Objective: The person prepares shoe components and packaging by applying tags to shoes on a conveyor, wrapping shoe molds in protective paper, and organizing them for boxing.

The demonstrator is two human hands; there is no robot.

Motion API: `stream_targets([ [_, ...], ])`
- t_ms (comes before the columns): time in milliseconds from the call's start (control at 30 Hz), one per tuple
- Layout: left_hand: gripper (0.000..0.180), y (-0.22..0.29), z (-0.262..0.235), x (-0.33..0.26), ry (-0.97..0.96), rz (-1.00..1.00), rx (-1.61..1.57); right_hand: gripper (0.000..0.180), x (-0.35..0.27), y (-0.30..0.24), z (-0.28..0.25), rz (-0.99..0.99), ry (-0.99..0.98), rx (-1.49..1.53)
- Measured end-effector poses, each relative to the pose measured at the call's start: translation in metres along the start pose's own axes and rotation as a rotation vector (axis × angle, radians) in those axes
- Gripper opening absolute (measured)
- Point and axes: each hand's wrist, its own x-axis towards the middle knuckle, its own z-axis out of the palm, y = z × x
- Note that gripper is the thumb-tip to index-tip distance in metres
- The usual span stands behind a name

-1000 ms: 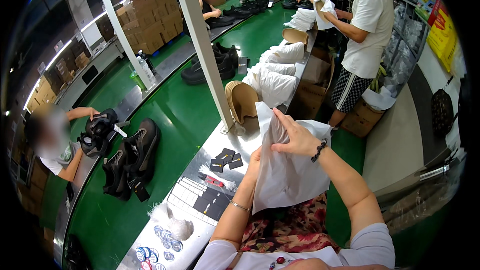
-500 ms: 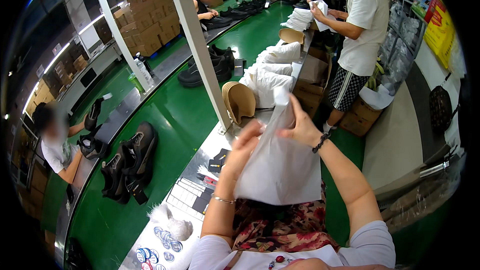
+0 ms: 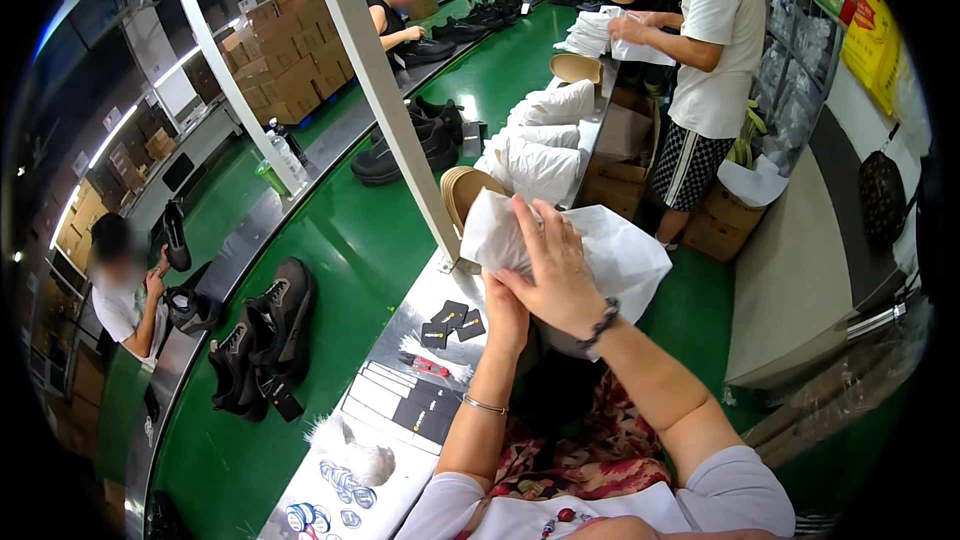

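A thin white sheet of paper (image 3: 625, 258) is in both my hands, its left part crumpled into a bundle. From below, my left hand (image 3: 507, 312) grips this bundle, though the paper and my other hand cover most of its fingers. My right hand (image 3: 558, 265) presses on the bundle from above with long, nearly straight fingers. The loose part of the sheet spreads out to the right of my right wrist. Just beyond my hands are curved tan cardboard pieces (image 3: 458, 192) and a row of white paper rolls (image 3: 535, 162).
A pale post (image 3: 385, 90) rises beside the green conveyor belt (image 3: 345, 325). Dark shoes (image 3: 283, 315) stand on it. Black tags (image 3: 452, 320), white strings (image 3: 355, 455) and round stickers (image 3: 345, 480) lie on the side table. A person in white (image 3: 710, 50) handles paper at the far right.
The sheet hung down between my raised hands; now it is bunched toward the left with its loose part to the right. My right hand has moved left and down over it.
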Motion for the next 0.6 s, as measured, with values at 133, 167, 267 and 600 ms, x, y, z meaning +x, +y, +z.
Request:
stream_targets([
  [133,0.046,0.016,-0.010,0.004,0.041,-0.008,-0.111,0.049,-0.004,0.033,-0.022,-0.039,-0.133,0.428],
  [167,0.047,0.019,-0.008,0.004,0.063,-0.010,-0.144,0.047,-0.010,0.044,-0.017,-0.012,-0.153,0.412],
  [267,0.050,0.012,-0.021,0.006,0.013,-0.096,-0.203,0.041,-0.027,0.060,-0.002,0.169,-0.174,0.643],
  [600,0.095,0.042,-0.008,-0.007,-0.031,-0.296,-0.153,0.024,-0.037,0.029,-0.001,0.859,0.008,1.554],
])
